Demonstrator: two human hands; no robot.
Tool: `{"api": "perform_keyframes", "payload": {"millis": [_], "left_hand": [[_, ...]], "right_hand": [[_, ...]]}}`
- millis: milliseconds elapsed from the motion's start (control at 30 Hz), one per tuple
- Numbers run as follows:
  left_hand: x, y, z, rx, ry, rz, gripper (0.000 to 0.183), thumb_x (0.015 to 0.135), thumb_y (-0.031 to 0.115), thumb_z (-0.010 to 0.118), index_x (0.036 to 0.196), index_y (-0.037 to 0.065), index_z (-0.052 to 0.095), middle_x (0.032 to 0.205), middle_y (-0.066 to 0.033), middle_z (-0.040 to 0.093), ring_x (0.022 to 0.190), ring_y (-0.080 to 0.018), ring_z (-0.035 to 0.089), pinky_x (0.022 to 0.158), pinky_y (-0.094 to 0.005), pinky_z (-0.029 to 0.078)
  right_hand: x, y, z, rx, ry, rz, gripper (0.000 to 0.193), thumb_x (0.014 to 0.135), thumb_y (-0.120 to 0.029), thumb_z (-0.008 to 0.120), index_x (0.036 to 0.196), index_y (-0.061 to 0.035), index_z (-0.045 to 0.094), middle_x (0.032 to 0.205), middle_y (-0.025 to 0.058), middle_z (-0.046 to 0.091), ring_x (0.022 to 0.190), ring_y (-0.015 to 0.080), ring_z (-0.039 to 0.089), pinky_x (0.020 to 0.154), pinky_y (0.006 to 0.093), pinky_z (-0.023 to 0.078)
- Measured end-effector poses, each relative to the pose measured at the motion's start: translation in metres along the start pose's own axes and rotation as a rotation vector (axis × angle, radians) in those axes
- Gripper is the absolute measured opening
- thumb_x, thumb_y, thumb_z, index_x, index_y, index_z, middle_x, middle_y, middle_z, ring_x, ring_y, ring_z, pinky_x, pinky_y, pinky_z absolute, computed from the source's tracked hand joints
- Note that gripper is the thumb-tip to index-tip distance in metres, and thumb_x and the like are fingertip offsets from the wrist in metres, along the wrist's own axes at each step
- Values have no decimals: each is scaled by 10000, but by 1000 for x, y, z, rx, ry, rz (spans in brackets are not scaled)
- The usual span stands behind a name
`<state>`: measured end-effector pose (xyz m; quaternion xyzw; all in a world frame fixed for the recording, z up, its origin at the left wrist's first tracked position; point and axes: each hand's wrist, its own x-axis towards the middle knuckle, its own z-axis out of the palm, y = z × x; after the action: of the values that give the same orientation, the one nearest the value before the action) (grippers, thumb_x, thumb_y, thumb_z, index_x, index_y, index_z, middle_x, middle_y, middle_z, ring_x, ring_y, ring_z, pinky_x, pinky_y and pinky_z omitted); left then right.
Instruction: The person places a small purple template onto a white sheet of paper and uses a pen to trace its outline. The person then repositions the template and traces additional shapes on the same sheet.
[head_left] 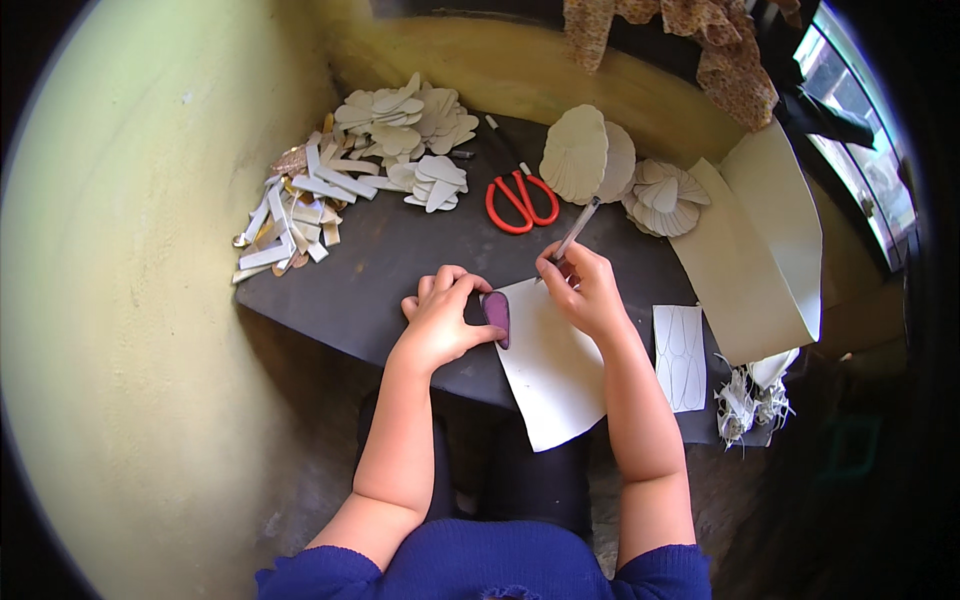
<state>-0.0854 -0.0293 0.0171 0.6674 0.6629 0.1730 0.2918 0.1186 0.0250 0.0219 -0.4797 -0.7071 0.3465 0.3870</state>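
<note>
My left hand (pixel 442 318) holds a small purple teardrop-shaped template (pixel 496 315) between thumb and fingertips, against the left edge of a white sheet (pixel 550 375). In my right hand (pixel 585 290) is a pen (pixel 578 228), its tip down at the top edge of the same sheet. The sheet's lower end hangs over the near table edge. Beyond my hands lie red-handled scissors (pixel 522 203). Right of my right forearm is a white card (pixel 679 358) with petal outlines drawn on it.
Petal-shaped white cutouts (pixel 405 125) are heaped at the back of the dark table (pixel 400 240), beside a pile of strips (pixel 290 215). Fanned stacks (pixel 578 155) lie farther right. A large folded cream sheet (pixel 750 250) and frayed white scraps (pixel 750 400) occupy the right side. A wall stands at left.
</note>
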Motion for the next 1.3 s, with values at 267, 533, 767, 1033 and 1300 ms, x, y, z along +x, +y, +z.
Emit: {"api": "perform_keyframes", "payload": {"millis": [267, 533, 767, 1033, 1300], "left_hand": [[6, -5, 4, -62, -5, 44, 544, 605, 392, 860, 1056, 168, 654, 1227, -18, 501, 1229, -246, 424, 1015, -432, 267], [1, 9, 16, 80, 98, 79, 633, 665, 315, 801, 1238, 190, 562, 1200, -37, 509, 1190, -244, 466, 1012, -444, 294], [8, -2, 13, -125, 123, 134, 620, 733, 162, 695, 1321, 192, 502, 1039, -39, 552, 991, -221, 561, 959, -393, 360], [8, -2, 12, -96, 115, 166, 550, 758, 148, 690, 1285, 144, 531, 1017, -41, 575, 960, -207, 582, 953, -392, 374], [8, -4, 12, -173, 149, 200, 549, 735, 99, 679, 1267, 77, 546, 1072, -101, 589, 1026, -260, 605, 922, -371, 471]], "right_hand": [[1, 9, -10, 40, 1, -5, 113, 863, -84, 664, 891, 22, 637, 751, 72, 640, 611, 117, 581, 581, 271, 471], [0, 9, -11, 80, -18, -15, 106, 872, -85, 659, 893, 17, 637, 727, 47, 620, 609, 93, 555, 575, 255, 456], [1, 10, -8, 73, -16, -22, 95, 881, -81, 653, 904, 8, 630, 702, 3, 599, 604, 57, 509, 565, 228, 426], [-1, 10, -3, 68, -55, -14, 119, 864, -96, 676, 885, 17, 644, 724, 68, 630, 595, 106, 561, 564, 267, 460], [1, 16, 3, 71, -99, 29, 142, 879, -117, 669, 921, 17, 649, 706, 51, 623, 608, 94, 551, 580, 268, 459]]}}
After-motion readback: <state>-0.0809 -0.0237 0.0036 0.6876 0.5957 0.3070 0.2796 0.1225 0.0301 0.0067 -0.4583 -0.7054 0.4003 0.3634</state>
